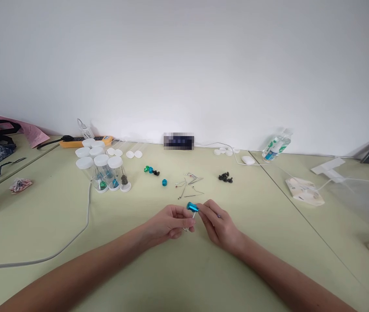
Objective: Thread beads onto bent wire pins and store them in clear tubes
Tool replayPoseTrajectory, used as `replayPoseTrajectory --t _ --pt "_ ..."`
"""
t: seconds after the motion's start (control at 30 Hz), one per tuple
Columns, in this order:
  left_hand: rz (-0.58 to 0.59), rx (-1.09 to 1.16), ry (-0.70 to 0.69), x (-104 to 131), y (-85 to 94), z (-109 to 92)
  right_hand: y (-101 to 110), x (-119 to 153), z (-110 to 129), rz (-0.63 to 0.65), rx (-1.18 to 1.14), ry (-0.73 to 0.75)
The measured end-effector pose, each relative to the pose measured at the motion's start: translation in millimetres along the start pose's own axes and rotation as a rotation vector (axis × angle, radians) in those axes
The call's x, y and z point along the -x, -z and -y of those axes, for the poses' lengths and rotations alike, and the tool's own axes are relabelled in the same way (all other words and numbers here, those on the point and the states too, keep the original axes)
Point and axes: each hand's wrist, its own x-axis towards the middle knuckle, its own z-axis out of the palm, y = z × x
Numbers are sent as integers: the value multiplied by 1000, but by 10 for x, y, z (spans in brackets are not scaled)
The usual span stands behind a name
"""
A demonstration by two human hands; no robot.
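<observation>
My left hand (pixel 175 222) is closed, its thumb and fingers pinching a thin pale metal rod (pixel 194 215) that points up. A shiny blue metal cylinder (pixel 192 207) sits at the rod's upper end; whether the two are joined or only touch, I cannot tell. My right hand (pixel 220 223) closes its fingers on the right side of that cylinder. Beyond the hands lie several thin metal rods and pins (pixel 189 184), a loose blue bead-like piece (pixel 164 183), a small cluster of green, blue and black pieces (pixel 151 170) and a pile of black pieces (pixel 225 177).
Several clear tubes with white caps (pixel 115 162) stand at the left, some holding coloured pieces. More white caps (pixel 226 151) lie near the wall. A grey cable (pixel 88 208) crosses the left side. A bottle (pixel 277 145) and a packet (pixel 304 190) are at the right.
</observation>
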Motion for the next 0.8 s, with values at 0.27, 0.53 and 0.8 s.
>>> replayPoseTrajectory --t 0.27,0.53,0.8 --pt "47 46 -10 12 -8 2 -8 4 15 -7 -24 5" --pt "65 97 -16 6 -8 20 -14 8 27 8 -36 -11" --pt "48 115 2 16 -30 22 -30 13 20 12 -34 -11"
